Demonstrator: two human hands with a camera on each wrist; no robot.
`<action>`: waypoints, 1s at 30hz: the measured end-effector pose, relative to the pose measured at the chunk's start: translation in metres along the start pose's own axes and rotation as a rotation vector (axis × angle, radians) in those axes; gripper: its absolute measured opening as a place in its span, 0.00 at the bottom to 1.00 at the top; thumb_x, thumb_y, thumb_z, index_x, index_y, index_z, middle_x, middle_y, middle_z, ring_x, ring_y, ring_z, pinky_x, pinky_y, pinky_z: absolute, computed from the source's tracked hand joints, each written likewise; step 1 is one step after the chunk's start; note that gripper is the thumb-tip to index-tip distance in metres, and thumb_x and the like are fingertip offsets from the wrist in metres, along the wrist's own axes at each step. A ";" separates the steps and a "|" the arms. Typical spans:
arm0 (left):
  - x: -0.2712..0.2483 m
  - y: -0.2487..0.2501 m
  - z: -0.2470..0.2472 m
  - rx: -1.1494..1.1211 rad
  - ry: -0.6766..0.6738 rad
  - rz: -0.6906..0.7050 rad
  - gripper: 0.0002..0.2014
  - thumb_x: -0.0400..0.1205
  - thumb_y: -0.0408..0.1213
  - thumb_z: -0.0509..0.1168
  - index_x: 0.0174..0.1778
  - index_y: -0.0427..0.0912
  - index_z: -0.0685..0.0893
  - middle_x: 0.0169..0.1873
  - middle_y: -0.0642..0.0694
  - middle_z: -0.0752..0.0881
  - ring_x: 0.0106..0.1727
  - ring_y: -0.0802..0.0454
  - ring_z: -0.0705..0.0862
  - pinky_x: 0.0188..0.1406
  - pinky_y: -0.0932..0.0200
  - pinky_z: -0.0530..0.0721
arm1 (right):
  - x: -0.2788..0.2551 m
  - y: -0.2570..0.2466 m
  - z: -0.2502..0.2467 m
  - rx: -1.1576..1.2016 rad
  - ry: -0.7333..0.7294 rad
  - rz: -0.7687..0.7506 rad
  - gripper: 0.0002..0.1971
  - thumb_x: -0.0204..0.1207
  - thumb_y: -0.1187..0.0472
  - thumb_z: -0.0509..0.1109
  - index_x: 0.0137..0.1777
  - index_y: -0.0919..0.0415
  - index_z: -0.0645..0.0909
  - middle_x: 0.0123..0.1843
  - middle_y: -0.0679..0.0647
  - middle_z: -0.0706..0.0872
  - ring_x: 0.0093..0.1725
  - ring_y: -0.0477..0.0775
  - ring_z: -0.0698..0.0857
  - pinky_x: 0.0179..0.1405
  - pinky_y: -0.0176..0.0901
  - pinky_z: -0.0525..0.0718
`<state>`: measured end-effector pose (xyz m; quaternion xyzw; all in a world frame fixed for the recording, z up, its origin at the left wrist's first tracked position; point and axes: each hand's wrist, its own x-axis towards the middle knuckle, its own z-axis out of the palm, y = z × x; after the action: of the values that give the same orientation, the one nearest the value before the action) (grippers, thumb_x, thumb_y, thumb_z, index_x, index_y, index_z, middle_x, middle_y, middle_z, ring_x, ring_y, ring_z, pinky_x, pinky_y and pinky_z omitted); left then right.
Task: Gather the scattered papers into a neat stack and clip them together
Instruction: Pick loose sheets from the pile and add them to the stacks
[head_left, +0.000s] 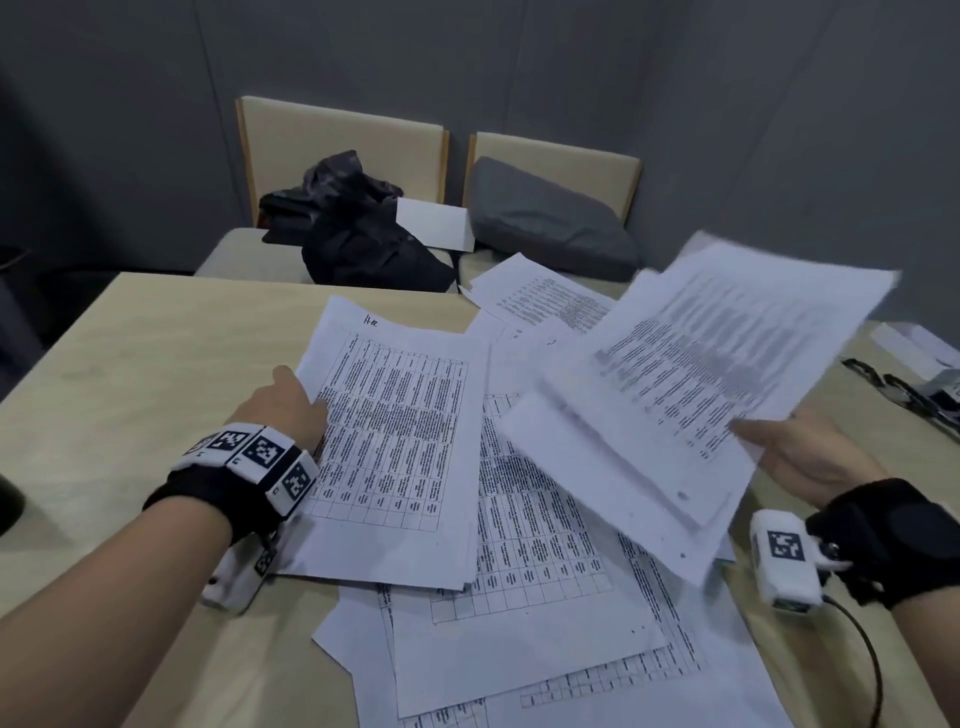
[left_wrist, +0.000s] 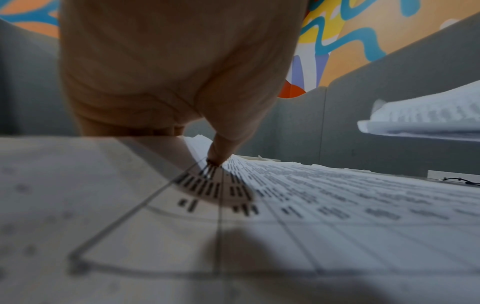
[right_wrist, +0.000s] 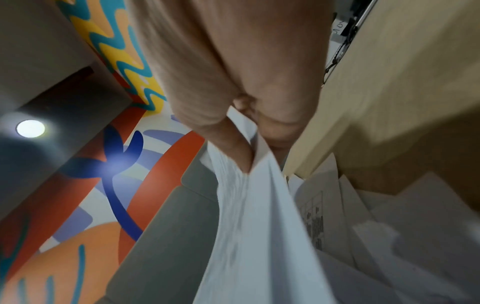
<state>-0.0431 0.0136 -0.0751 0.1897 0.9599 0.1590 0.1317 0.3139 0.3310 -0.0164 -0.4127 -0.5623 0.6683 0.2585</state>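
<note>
Printed table sheets lie scattered over the wooden table (head_left: 130, 364). My left hand (head_left: 306, 402) grips the left edge of a small stack of papers (head_left: 400, 441), thumb (left_wrist: 215, 158) pressing on top and fingers hidden beneath. My right hand (head_left: 763, 441) pinches a bundle of sheets (head_left: 691, 374) at its corner and holds it lifted and tilted above the table; the right wrist view shows the thumb (right_wrist: 233, 142) on those held sheets (right_wrist: 249, 216). More loose sheets (head_left: 530, 597) overlap underneath, and one sheet (head_left: 540, 296) lies farther back. Black binder clips (head_left: 883, 382) sit at the right.
Behind the table stand two beige chairs (head_left: 343, 140), one with a black bag (head_left: 363, 234), the other with a grey cushion (head_left: 545, 218). A white box (head_left: 914, 343) lies at the far right edge. Bare tabletop shows on the left.
</note>
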 end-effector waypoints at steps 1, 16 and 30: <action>0.000 0.000 0.000 0.001 0.003 0.002 0.20 0.86 0.44 0.57 0.64 0.32 0.65 0.46 0.34 0.81 0.35 0.41 0.78 0.27 0.56 0.72 | 0.000 0.003 0.004 -0.057 -0.066 0.056 0.42 0.49 0.69 0.79 0.70 0.71 0.77 0.65 0.64 0.86 0.54 0.58 0.91 0.44 0.49 0.91; 0.003 0.001 0.000 0.009 -0.023 -0.010 0.21 0.86 0.45 0.57 0.66 0.32 0.64 0.52 0.32 0.83 0.38 0.39 0.79 0.33 0.53 0.75 | -0.017 0.042 0.115 -0.854 -0.308 0.046 0.61 0.61 0.56 0.86 0.86 0.47 0.47 0.86 0.56 0.59 0.83 0.56 0.63 0.79 0.51 0.63; 0.000 0.002 -0.001 0.004 -0.022 -0.012 0.20 0.86 0.44 0.56 0.66 0.32 0.64 0.45 0.36 0.80 0.37 0.41 0.78 0.28 0.56 0.71 | -0.011 0.027 0.095 -0.423 -0.285 0.255 0.21 0.68 0.65 0.80 0.62 0.63 0.82 0.57 0.60 0.90 0.55 0.61 0.88 0.51 0.55 0.87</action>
<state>-0.0430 0.0149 -0.0732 0.1860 0.9598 0.1542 0.1427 0.2432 0.2650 -0.0375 -0.4268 -0.6635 0.6144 -0.0014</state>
